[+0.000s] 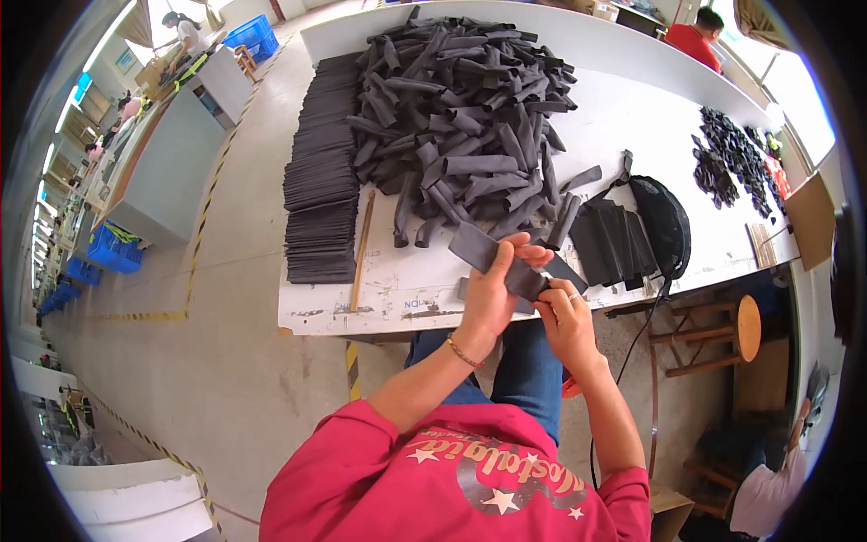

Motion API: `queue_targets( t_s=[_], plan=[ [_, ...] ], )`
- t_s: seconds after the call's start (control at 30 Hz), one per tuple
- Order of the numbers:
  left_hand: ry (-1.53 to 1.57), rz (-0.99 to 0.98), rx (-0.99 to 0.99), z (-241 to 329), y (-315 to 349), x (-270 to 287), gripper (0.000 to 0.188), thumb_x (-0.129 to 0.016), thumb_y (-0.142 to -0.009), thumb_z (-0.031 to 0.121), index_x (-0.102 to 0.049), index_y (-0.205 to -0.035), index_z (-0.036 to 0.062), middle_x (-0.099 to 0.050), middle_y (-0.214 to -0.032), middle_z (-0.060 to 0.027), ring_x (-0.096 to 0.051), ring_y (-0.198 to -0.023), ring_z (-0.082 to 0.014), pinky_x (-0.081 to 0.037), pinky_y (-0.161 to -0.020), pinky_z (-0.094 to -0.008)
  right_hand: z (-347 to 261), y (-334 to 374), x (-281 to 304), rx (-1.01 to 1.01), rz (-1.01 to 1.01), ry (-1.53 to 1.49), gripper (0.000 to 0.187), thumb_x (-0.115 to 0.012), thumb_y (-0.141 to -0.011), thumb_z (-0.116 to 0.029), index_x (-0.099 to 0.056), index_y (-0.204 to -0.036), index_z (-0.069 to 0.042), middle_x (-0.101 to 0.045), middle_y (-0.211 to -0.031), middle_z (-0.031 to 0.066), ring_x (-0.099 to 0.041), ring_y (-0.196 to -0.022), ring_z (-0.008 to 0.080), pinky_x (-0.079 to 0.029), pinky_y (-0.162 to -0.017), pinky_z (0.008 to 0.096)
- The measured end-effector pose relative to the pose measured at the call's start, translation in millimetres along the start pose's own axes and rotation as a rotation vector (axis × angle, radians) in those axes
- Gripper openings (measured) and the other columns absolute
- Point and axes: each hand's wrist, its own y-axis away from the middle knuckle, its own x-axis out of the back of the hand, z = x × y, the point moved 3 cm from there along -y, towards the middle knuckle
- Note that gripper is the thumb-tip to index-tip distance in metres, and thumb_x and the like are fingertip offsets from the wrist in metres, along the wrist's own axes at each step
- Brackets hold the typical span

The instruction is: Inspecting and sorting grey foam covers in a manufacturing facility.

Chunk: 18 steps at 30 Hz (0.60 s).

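Observation:
A dark grey fabric piece (474, 247) is held over the table's near edge, between both my hands. My left hand (490, 294) grips it with the thumb on top and the fingers behind. At its lower right end, my right hand (567, 321) pinches the fabric; a ring shows on one finger. More flat grey pieces lie on the table just under my hands, partly hidden. Beyond them rises a big heap of rolled grey fabric tubes (470, 117). Flat dark pieces (614, 242) lie fanned out to the right, beside a black pouch (664, 226) with a strap.
Left of the heap runs a long row of stacked flat dark pieces (321, 181), with a wooden stick (363, 253) alongside. Small black items (722, 158) lie at the table's far right. A wooden stool (748, 328) stands at right. Other people sit or work around.

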Motion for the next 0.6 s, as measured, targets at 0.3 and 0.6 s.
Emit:
queue_targets(
  t_s=[0.3,0.6],
  plan=[
    [0.030,-0.044,0.033,-7.9,7.3,-2.4,0.032,-0.049,-0.101,0.025,-0.056,-0.118,-0.0014,-0.068,-0.105,-0.0156,-0.064,-0.106,-0.0302,-0.048,-0.097,-0.0400,2.2,-7.9,-3.0,0.039,0.018,-0.064,0.014,-0.068,-0.078,0.003,-0.057,-0.086,0.000,-0.060,-0.089,0.0141,-0.060,-0.073,0.0332,-0.048,-0.062,0.0388],
    [0.024,-0.033,0.027,5.1,-0.2,4.2,0.034,-0.049,-0.100,0.026,-0.055,-0.118,-0.0029,-0.067,-0.106,-0.0183,-0.063,-0.108,-0.0315,-0.047,-0.099,-0.0418,6.5,-7.5,-0.2,0.060,-0.031,-0.048,0.019,-0.069,-0.076,0.004,-0.057,-0.089,-0.001,-0.059,-0.093,0.0138,-0.061,-0.079,0.0335,-0.049,-0.067,0.0399]
  ],
)
